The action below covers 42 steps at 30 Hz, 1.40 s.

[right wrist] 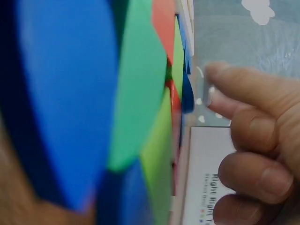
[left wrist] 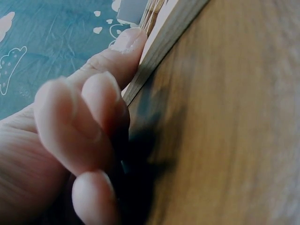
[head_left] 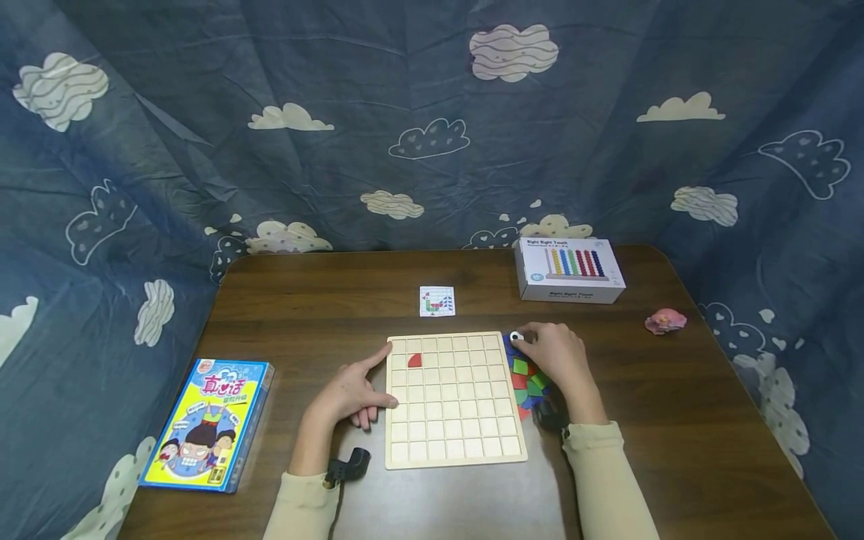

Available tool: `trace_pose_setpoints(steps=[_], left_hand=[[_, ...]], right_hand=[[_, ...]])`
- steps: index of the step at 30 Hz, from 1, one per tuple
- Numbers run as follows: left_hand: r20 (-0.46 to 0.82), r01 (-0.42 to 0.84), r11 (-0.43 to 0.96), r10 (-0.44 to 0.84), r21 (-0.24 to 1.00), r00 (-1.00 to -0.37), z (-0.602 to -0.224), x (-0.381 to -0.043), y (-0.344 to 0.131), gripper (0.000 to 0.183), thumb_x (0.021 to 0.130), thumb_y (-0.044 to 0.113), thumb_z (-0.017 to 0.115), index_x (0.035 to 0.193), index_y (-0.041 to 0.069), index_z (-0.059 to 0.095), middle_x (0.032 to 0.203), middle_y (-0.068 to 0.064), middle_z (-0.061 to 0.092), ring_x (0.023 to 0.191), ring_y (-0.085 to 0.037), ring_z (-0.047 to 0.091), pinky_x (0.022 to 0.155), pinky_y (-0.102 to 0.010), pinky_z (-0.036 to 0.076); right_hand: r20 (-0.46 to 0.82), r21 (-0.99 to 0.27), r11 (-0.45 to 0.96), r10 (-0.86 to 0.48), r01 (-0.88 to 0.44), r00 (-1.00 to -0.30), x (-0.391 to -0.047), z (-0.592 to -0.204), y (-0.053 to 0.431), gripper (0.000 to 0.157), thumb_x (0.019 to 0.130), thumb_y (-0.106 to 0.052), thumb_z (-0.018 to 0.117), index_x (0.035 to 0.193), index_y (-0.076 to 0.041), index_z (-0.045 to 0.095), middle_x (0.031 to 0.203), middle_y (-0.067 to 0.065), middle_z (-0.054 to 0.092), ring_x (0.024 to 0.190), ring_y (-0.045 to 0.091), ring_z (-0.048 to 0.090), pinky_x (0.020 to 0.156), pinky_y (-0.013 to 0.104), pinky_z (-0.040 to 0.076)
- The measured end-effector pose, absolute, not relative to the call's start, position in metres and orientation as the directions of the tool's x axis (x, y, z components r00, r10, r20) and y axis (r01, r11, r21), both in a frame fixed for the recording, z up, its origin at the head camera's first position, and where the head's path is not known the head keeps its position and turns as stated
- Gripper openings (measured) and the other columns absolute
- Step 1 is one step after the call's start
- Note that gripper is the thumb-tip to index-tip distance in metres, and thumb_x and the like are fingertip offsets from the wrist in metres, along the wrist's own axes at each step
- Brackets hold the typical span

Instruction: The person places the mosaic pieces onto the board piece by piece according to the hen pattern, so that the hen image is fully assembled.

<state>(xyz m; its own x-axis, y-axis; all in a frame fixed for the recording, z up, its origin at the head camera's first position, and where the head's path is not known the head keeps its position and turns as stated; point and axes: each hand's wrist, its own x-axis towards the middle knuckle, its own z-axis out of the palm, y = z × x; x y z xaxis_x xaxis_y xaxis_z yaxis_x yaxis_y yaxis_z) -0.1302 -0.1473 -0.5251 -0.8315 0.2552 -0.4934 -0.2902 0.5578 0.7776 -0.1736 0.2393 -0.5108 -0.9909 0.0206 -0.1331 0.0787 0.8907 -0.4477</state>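
Note:
A wooden grid board point(head_left: 445, 401) lies on the table, with one red quarter-circle piece point(head_left: 415, 361) in a cell near its upper left. Along the board's left edge rests my left hand point(head_left: 347, 390), index finger and thumb stretched out and touching the rim; its other fingers bend beneath. At the board's top right corner my right hand point(head_left: 556, 352) pinches a small white disc with a black centre point(head_left: 516, 337), like an eye piece. Under and beside that hand is a pile of blue, green and red flat pieces point(head_left: 520, 367), which looms large and blurred in the right wrist view.
Behind the board lies a small pattern card point(head_left: 437, 301). A white abacus box point(head_left: 570, 270) stands at the back right, with a pink figure point(head_left: 665, 321) farther right. To the left is a yellow and blue box point(head_left: 205, 425).

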Motion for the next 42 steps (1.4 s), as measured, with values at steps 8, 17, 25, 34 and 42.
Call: trace_pose_setpoints(steps=[8,17,25,34,42], left_hand=[[-0.487,-0.282,0.549,0.271,0.787,-0.830,-0.527,-0.130,-0.149,0.107,0.084,0.024,0.092,0.168,0.042,0.028,0.058,-0.011,0.069,0.040,-0.016,0.063,0.041,-0.026,0.051],[-0.473,-0.268,0.535,0.292,0.801,-0.831,-0.529,-0.130,-0.151,0.108,0.084,0.024,0.092,0.168,0.042,0.027,0.056,-0.010,0.069,0.039,-0.016,0.063,0.040,-0.027,0.051],[-0.473,-0.256,0.558,0.287,0.789,-0.833,-0.526,-0.133,-0.151,0.107,0.084,0.024,0.092,0.167,0.044,0.028,0.057,-0.011,0.070,0.039,-0.015,0.063,0.040,-0.028,0.051],[-0.459,-0.235,0.561,0.299,0.794,-0.837,-0.524,-0.134,-0.150,0.105,0.085,0.024,0.091,0.168,0.042,0.028,0.056,-0.010,0.069,0.039,-0.015,0.063,0.040,-0.028,0.052],[-0.463,-0.240,0.561,0.297,0.792,-0.835,-0.524,-0.134,-0.150,0.106,0.084,0.023,0.091,0.168,0.042,0.029,0.056,-0.009,0.069,0.039,-0.015,0.063,0.040,-0.028,0.052]], right_hand=[[0.004,-0.481,0.876,-0.043,-0.039,-0.999,-0.160,-0.486,0.214,0.037,0.095,-0.036,0.081,0.121,-0.010,0.080,0.061,0.001,0.055,0.061,0.019,0.050,0.058,0.031,0.037],[0.156,-0.415,0.873,-0.207,-0.254,-0.966,-0.147,-0.467,0.154,0.026,0.090,-0.032,0.086,0.112,-0.017,0.083,0.057,-0.005,0.050,0.053,0.011,0.038,0.050,0.026,0.027],[0.128,-0.400,0.847,-0.328,-0.351,-0.936,-0.138,-0.484,0.098,0.024,0.089,-0.037,0.087,0.105,-0.020,0.085,0.051,-0.011,0.042,0.048,0.006,0.032,0.046,0.023,0.024],[0.101,-0.365,0.848,-0.373,-0.383,-0.922,-0.138,-0.514,0.081,0.025,0.088,-0.042,0.087,0.102,-0.021,0.083,0.052,-0.013,0.048,0.050,0.006,0.034,0.048,0.025,0.032],[0.107,-0.375,0.841,-0.379,-0.390,-0.919,-0.140,-0.521,0.081,0.027,0.087,-0.041,0.088,0.104,-0.021,0.081,0.056,-0.011,0.054,0.051,0.006,0.038,0.050,0.025,0.034]])
